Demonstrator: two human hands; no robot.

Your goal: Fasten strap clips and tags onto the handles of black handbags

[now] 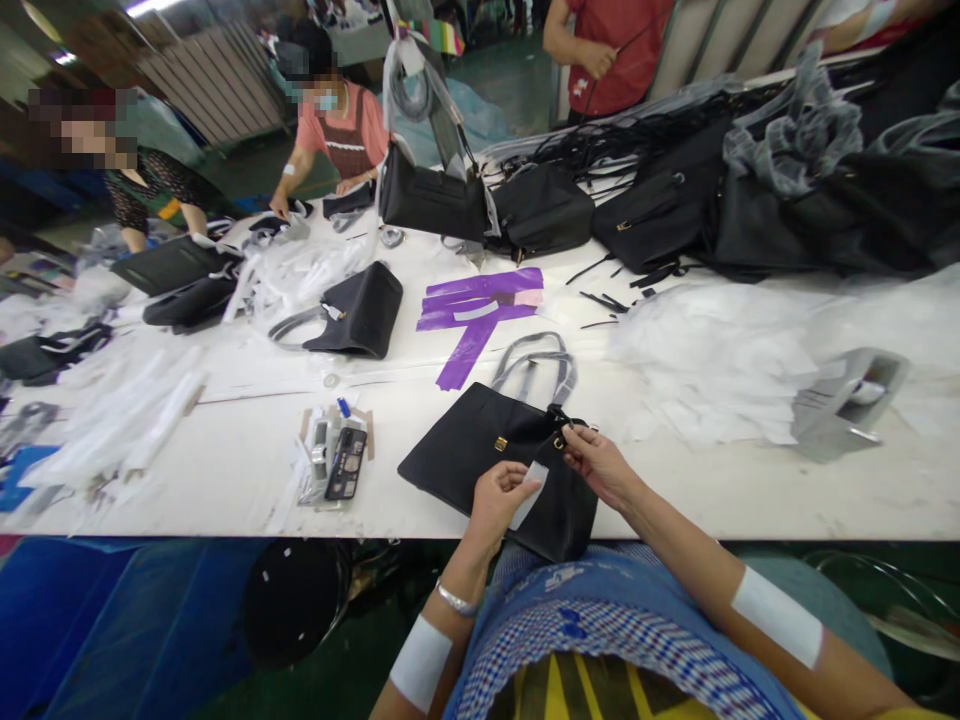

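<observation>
Left hand (501, 496): closed on a small white strip (529, 492), pinched between thumb and fingers, held just above the black handbag (480, 450).
Right hand (598, 462): fingertips pinched on the dark fitting (561, 420) at the bag's top edge, beside a small gold ring.
Black handbag: lies flat at the near edge of the worktop (675, 490), its lower corner hanging slightly over that edge; a gold clasp shows on its front.
Grey handles (536, 362): wrapped in pale covering, stretched from the bag toward the middle of the worktop.
Purple tape strips (480, 305): stuck to the worktop just beyond the handles.
Small packets and a dark card (337, 458): left of the bag, near the front edge.
White wrapping heap (712, 350): right of the bag, with a grey tape holder (851, 400) further right.
Second black bag (360, 312): on its side, left of the purple strips.
Far edge: more black bags (540, 210) and straps in a row.
Other people: one in a pink top (334, 125) works at the far left corner; another in red (600, 50) stands behind the far edge.
</observation>
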